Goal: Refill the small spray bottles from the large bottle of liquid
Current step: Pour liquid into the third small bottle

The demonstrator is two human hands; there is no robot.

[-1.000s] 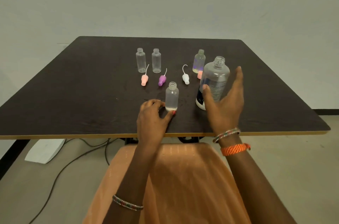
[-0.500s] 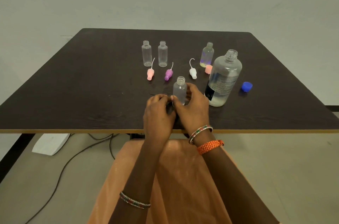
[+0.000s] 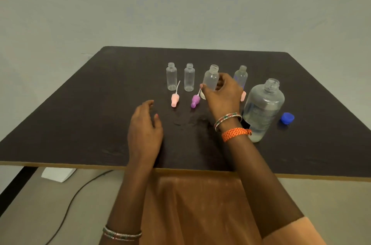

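Bottle in transit: the small bottle (image 3: 210, 78), which stood near the table's front edge half a second ago with both hands around it, is now held by the right hand (image 3: 221, 96), fingers curled round its lower body, over the back row between the two empty bottles (image 3: 171, 77) (image 3: 189, 78) and the far bottle (image 3: 240, 76). Whether its base touches the table (image 3: 80, 116) I cannot tell. Left hand (image 3: 145, 124) has let go and hangs loose, holding nothing, over the table front. Large bottle (image 3: 264, 108) stands uncapped at right, partly filled, blue cap (image 3: 287, 118) beside it. Pink (image 3: 174, 100) and purple (image 3: 195, 101) spray tops lie off their bottles. Judgement: this bottle looks filled and is being returned to the row; capping remains, and the two left bottles appear unfilled.
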